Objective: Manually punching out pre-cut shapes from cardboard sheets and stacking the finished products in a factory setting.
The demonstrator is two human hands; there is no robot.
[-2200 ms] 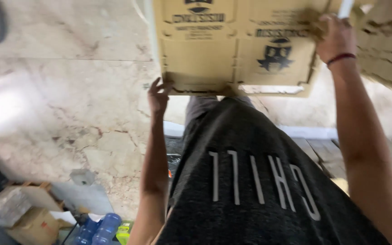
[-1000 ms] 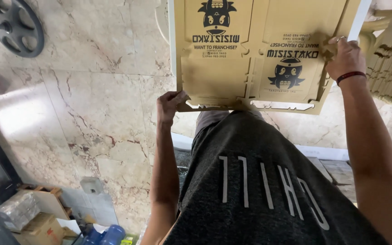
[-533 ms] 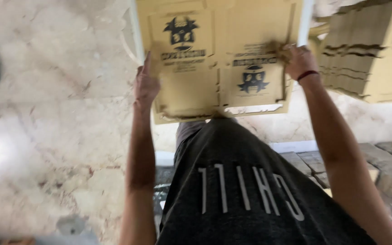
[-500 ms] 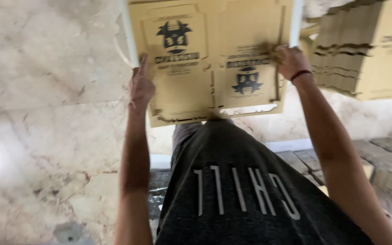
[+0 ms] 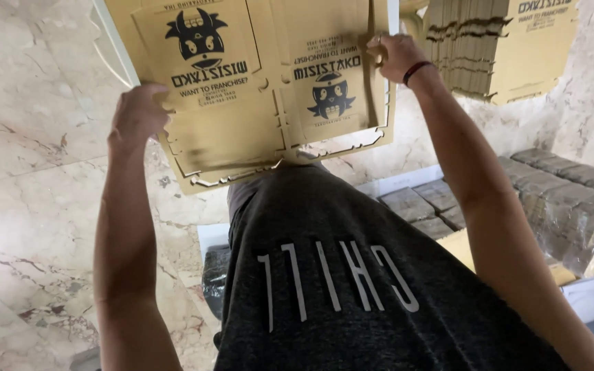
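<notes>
A flat, die-cut brown cardboard sheet (image 5: 256, 130) with black printed cartoon logos hangs in front of me, above my dark grey shirt. My left hand (image 5: 137, 117) grips its left edge, fingers curled over the cardboard. My right hand (image 5: 394, 56), with a dark band on the wrist, pinches the sheet near its upper right side. The sheet's lower edge shows punched tabs and slots. Its top runs out of the frame.
A thick stack of the same flat cardboard sheets (image 5: 503, 48) stands at the upper right. Wrapped grey bundles (image 5: 572, 199) lie at the right beside a marble wall. Marble floor (image 5: 29, 192) spreads at the left. A white strip (image 5: 115, 41) runs along the sheet's left side.
The view has swung, and the cardboard sheet now sits tilted, its left side lower. My left hand has dropped lower on the left edge; my right hand stays high.
</notes>
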